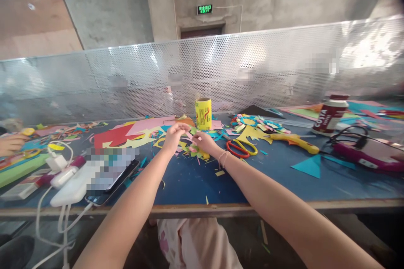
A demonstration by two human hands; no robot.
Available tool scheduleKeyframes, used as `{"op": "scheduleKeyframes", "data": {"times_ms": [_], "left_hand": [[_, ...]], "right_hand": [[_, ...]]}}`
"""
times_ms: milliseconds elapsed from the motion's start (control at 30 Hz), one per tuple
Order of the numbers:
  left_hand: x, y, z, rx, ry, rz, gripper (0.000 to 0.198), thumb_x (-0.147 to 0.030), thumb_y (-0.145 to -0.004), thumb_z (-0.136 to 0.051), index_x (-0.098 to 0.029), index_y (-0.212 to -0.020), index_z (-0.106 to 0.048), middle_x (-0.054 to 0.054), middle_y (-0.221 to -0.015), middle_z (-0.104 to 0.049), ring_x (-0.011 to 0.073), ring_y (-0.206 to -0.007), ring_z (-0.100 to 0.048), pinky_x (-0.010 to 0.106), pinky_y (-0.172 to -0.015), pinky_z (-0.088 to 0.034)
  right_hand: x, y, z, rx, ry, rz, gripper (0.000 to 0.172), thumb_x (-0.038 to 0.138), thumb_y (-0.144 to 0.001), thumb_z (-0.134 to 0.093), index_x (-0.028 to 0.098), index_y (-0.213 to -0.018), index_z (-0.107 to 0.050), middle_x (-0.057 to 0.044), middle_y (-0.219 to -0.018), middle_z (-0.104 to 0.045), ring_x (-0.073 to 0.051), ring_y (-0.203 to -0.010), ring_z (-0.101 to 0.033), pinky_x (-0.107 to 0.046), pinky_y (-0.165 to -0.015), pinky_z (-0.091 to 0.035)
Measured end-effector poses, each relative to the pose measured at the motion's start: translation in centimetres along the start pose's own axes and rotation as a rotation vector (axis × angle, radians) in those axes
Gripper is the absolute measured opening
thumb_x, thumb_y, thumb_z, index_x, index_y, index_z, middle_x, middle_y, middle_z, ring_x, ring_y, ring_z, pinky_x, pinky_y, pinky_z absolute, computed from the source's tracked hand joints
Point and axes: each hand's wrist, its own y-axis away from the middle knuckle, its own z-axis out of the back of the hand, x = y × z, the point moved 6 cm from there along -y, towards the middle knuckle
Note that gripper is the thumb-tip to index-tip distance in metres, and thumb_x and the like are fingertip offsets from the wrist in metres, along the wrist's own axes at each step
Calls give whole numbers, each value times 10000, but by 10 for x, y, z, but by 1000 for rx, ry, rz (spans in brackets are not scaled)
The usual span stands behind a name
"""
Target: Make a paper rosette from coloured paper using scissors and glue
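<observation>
My left hand [175, 138] and my right hand [205, 143] meet over the middle of the table, fingertips pinched close together. Between them is a small pink paper strip [189, 135], partly hidden by the fingers. Beneath and around the hands lie green and yellow paper scraps [193, 149]. Just behind stands a yellow cardboard roll [203, 114], upright. To the right of my right hand rest scissors [241, 149] with red and yellow handles.
A phone [116, 178] and a white power bank [75, 187] with cables lie left. Right are a yellow glue gun [295, 141], a blue paper triangle [309, 166], a brown bottle [331, 114] and a purple device [369, 156]. Another person's hand [12, 144] is far left. A perforated metal screen [132, 80] stands behind.
</observation>
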Motion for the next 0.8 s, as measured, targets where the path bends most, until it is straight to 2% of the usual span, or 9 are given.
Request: {"op": "scheduleKeyframes", "data": {"times_ms": [167,267,367,467,600,800], "left_hand": [[1,0,0,28,-70,-10,187,-135,-616,-526,-165,-756,-646,46,-765,-702,173,-786,-652,340,-833,-485],[4,0,-2,61,-96,2,195,-133,-623,-523,-163,-775,-640,54,-790,-704,173,-793,-651,347,-836,-486],[9,0,-4,101,-98,36,206,-123,-623,-529,-160,-798,-632,55,-797,-703,178,-804,-655,357,-845,-483],[12,1,-5,117,-106,51,202,-114,-629,-532,-161,-798,-631,54,-796,-701,180,-817,-655,361,-852,-481],[11,2,-6,123,-135,56,212,-94,-623,-533,-165,-797,-631,47,-780,-697,174,-800,-652,349,-832,-483],[16,3,-8,116,-91,103,210,-119,-604,-531,-166,-787,-623,48,-736,-686,182,-776,-651,350,-814,-481]], "right_hand": [[-1,-2,16,-114,-273,-76,155,201,-794,-482,169,-658,-548,-6,-665,-607,-118,-643,-537,-229,-633,-409],[2,-1,28,-176,-392,-68,188,269,-811,-443,173,-678,-536,19,-596,-555,-106,-581,-477,-224,-586,-391],[6,1,35,-185,-445,-41,207,318,-809,-437,168,-717,-546,27,-588,-543,-100,-555,-445,-224,-563,-379],[10,3,37,-149,-444,-10,221,337,-806,-444,168,-711,-552,21,-606,-559,-100,-567,-464,-222,-567,-382],[21,8,39,-110,-374,104,207,346,-804,-499,166,-769,-595,0,-685,-617,-106,-618,-518,-224,-602,-397],[35,14,43,-100,-182,234,152,189,-814,-501,177,-773,-647,-14,-708,-652,-120,-643,-549,-236,-651,-414]]}}
